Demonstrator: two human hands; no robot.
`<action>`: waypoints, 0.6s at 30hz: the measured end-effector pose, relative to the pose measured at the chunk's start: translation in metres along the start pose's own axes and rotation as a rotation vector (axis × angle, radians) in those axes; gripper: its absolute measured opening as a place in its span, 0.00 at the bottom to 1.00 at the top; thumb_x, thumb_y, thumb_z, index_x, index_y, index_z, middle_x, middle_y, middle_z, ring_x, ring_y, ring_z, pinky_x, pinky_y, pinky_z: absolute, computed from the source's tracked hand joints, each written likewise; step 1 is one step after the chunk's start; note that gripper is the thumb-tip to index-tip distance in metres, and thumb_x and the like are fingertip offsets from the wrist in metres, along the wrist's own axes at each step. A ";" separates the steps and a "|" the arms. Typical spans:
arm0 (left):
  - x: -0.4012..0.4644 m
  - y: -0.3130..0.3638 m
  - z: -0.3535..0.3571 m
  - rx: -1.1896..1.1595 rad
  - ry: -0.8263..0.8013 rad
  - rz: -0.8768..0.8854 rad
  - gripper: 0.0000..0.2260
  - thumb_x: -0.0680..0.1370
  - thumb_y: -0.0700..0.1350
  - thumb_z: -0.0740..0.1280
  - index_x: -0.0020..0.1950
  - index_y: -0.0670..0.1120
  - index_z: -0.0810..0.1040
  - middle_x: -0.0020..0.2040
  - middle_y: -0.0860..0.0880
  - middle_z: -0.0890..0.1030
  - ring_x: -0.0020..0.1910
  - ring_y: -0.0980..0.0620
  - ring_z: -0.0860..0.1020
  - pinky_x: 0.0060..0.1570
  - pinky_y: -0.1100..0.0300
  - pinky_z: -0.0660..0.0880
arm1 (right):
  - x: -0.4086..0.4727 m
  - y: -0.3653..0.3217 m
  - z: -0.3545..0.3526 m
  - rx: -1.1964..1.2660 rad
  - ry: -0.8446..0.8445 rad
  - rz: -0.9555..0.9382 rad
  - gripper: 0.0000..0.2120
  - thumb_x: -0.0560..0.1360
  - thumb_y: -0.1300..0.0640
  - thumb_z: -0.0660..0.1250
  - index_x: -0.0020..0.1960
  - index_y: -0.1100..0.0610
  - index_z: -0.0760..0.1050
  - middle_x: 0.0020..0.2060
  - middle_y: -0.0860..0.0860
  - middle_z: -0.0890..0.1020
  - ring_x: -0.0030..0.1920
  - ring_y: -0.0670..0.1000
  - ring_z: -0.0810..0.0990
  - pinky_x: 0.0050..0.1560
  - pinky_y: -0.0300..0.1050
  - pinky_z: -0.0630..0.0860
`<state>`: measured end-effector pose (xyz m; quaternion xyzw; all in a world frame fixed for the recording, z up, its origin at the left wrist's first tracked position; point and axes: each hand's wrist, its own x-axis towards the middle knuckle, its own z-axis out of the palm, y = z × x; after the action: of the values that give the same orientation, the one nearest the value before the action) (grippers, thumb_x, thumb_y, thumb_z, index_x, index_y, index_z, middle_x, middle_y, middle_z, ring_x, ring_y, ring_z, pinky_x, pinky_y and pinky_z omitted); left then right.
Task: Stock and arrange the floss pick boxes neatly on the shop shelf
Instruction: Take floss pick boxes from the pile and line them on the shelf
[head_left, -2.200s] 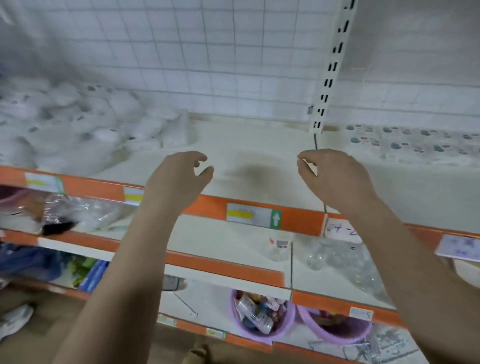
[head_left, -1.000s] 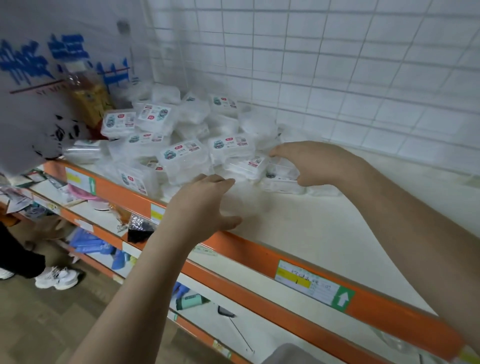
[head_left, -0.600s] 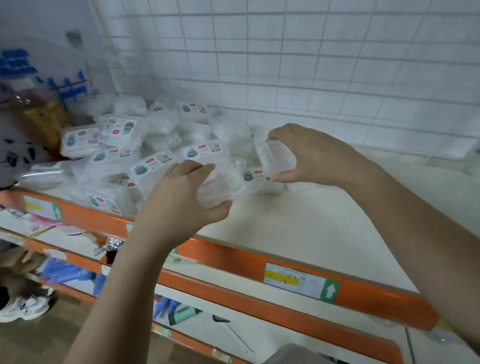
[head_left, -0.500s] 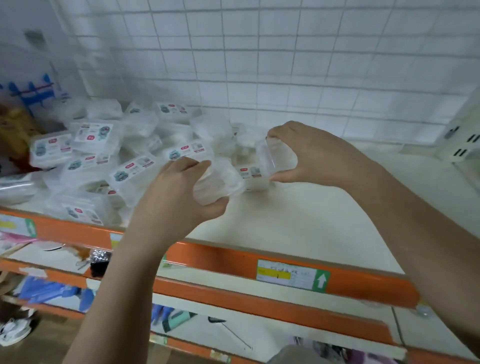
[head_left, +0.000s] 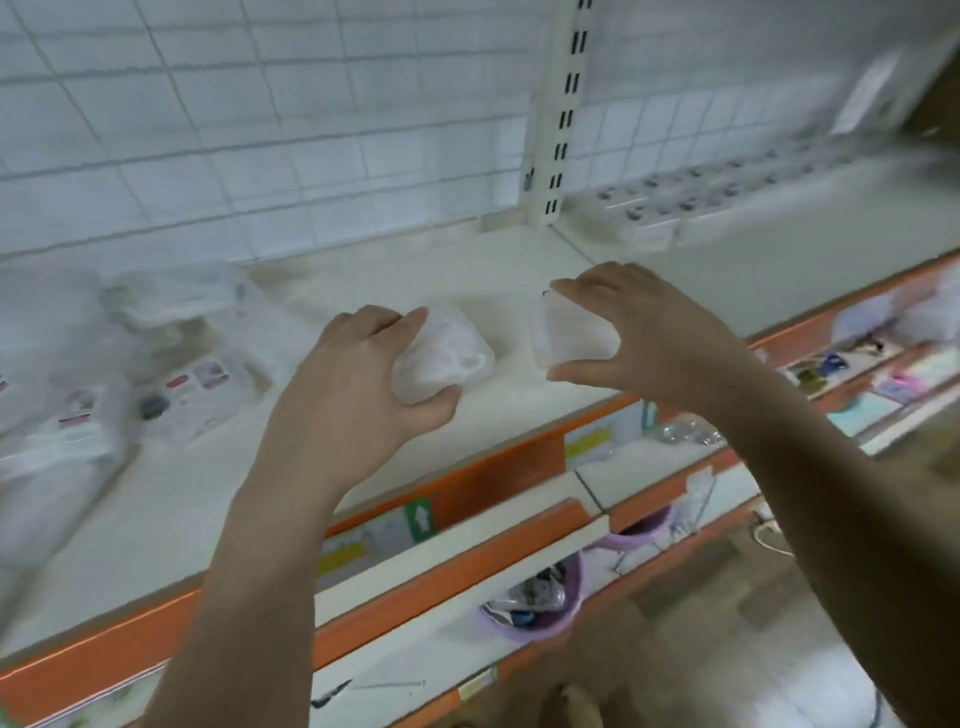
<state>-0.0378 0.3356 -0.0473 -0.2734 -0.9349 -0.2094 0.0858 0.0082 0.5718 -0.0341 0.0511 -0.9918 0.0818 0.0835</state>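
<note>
My left hand (head_left: 358, 389) grips a clear plastic floss pick box (head_left: 449, 353) between curled fingers and thumb, above the white shelf (head_left: 467, 280). My right hand (head_left: 644, 338) grips a second clear floss pick box (head_left: 569, 335) the same way, a little to the right. A jumbled, blurred pile of floss pick boxes (head_left: 130, 364) with small labels lies on the shelf at the left. A tidy row of floss pick boxes (head_left: 675, 208) stands at the back of the adjoining shelf on the right.
A white wire grid (head_left: 260, 130) backs the shelf, and a slotted upright (head_left: 563, 114) divides the two bays. The orange front rail (head_left: 493, 473) carries price labels. Lower shelves hold purple bowls (head_left: 535, 608) and small goods.
Both hands have carried their boxes rightward, away from the pile, over the bare middle of the shelf. The view has swung right, so the upright and the right bay's row show again.
</note>
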 end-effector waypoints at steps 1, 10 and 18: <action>0.007 0.012 0.007 -0.011 -0.010 0.038 0.37 0.64 0.64 0.58 0.68 0.47 0.71 0.59 0.47 0.75 0.58 0.46 0.71 0.55 0.61 0.65 | -0.011 0.014 -0.004 -0.005 0.018 0.036 0.36 0.68 0.41 0.69 0.71 0.55 0.64 0.63 0.53 0.72 0.63 0.54 0.68 0.64 0.49 0.64; 0.068 0.161 0.083 -0.100 -0.079 0.287 0.32 0.70 0.61 0.67 0.70 0.50 0.68 0.62 0.51 0.72 0.61 0.52 0.67 0.55 0.66 0.60 | -0.107 0.155 -0.032 0.007 0.159 0.296 0.36 0.67 0.40 0.69 0.71 0.54 0.65 0.64 0.53 0.73 0.63 0.53 0.69 0.60 0.49 0.67; 0.124 0.314 0.159 -0.167 -0.080 0.283 0.31 0.69 0.58 0.70 0.70 0.50 0.69 0.61 0.53 0.73 0.62 0.55 0.67 0.55 0.67 0.61 | -0.184 0.309 -0.064 -0.008 0.188 0.316 0.37 0.64 0.44 0.74 0.67 0.59 0.70 0.60 0.58 0.77 0.59 0.60 0.73 0.56 0.57 0.73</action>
<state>0.0233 0.7035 -0.0480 -0.4165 -0.8692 -0.2610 0.0541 0.1629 0.9023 -0.0513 -0.1134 -0.9757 0.0942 0.1620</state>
